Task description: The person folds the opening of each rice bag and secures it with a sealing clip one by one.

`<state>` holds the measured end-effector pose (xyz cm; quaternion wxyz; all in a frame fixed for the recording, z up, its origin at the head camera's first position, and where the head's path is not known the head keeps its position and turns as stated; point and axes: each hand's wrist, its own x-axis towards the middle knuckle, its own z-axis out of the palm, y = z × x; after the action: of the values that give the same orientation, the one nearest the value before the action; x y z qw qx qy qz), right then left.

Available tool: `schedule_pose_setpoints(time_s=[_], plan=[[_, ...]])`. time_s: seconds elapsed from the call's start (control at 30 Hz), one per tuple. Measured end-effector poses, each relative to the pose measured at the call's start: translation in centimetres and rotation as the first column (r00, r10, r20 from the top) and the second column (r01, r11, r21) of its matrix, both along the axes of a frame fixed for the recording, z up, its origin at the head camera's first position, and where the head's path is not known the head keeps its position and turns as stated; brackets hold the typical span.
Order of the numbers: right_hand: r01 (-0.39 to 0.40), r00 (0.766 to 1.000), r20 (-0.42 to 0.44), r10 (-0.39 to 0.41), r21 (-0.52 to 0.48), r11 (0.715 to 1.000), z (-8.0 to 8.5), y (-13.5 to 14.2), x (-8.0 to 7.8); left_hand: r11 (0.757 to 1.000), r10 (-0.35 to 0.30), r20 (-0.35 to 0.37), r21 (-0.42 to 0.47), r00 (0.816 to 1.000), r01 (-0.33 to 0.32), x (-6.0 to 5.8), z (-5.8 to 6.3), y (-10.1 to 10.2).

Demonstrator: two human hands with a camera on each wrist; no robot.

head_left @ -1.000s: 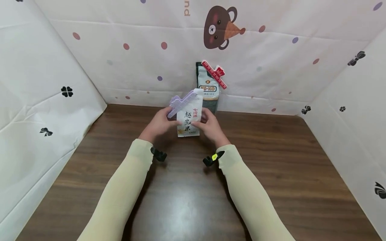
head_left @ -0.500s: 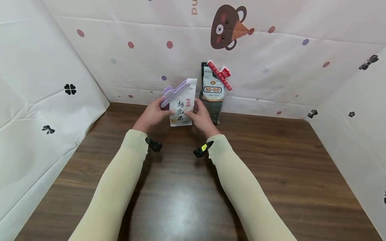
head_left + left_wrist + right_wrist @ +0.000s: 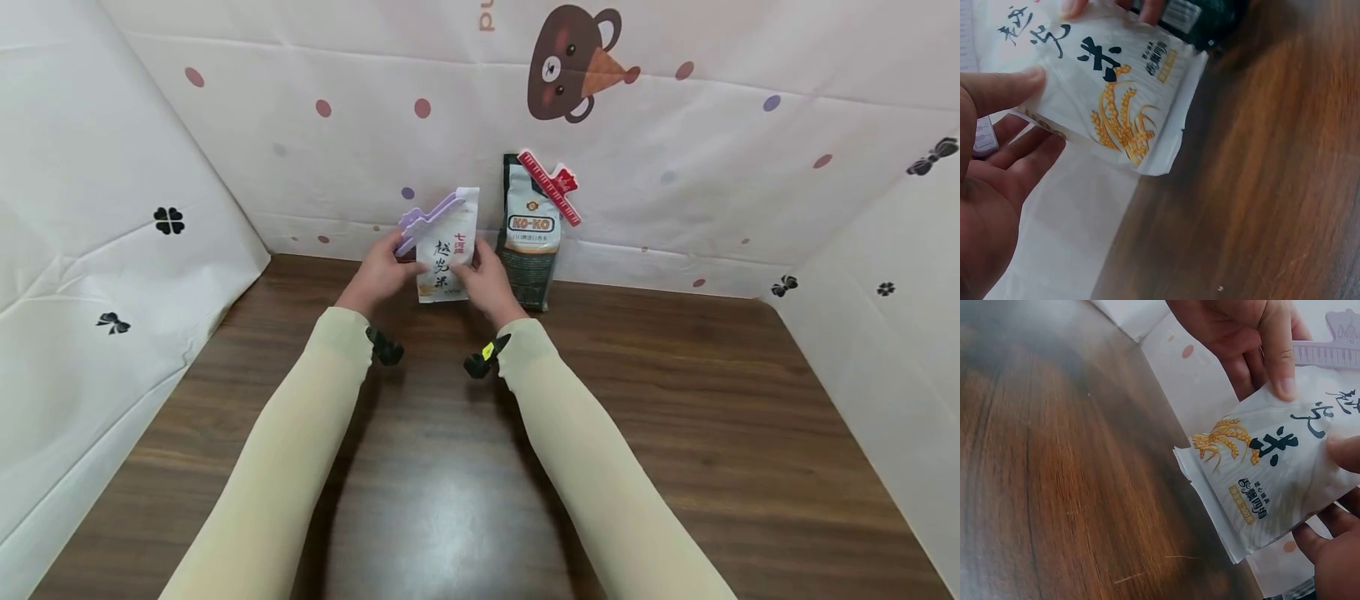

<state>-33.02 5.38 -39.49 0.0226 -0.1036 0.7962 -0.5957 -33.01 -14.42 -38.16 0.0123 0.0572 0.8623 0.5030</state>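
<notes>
Between my two hands is a white rice bag [image 3: 448, 242] with black and red characters and, at its lower end, printed golden grain ears. A purple bag clip [image 3: 427, 221] sits slantwise across its upper left corner. My left hand [image 3: 378, 271] grips the bag's left edge, thumb on the front and fingers behind. On the opposite edge my right hand [image 3: 489, 279] holds it the same way. In the left wrist view the lower end of the rice bag [image 3: 1104, 87] shows near the wooden table; whether it touches cannot be told.
Just right of my right hand a green and white KO-KO bag [image 3: 528, 242] stands against the back sheet, a red clip [image 3: 551, 187] across its top corner. White patterned sheets [image 3: 360, 150] enclose the back and sides of the dark wooden table [image 3: 675, 392].
Both hands have carried the rice bag leftward and back toward the sheet. It no longer overlaps the KO-KO bag in the head view. The camera has shifted slightly too.
</notes>
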Motion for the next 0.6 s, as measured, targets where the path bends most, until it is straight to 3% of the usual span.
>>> schedule_pose_setpoints(time_s=[0.23, 0.4, 0.6], plan=[[0.029, 0.999, 0.045, -0.031, 0.049, 0.998, -0.8, -0.1, -0.1, 1.000, 0.022, 0.024, 0.007, 0.999, -0.023, -0.2, -0.8, 0.3], [0.050, 0.997, 0.048, -0.055, 0.097, 0.994, -1.2, -0.3, -0.3, 0.995, 0.067, 0.096, 0.062, 0.993, -0.073, -0.3, -1.1, 0.4], [0.076, 0.996, 0.038, -0.083, 0.148, 0.986, -1.1, -0.4, -0.6, 0.981, 0.074, 0.122, 0.171, 0.990, -0.095, -0.8, -1.2, 0.6]])
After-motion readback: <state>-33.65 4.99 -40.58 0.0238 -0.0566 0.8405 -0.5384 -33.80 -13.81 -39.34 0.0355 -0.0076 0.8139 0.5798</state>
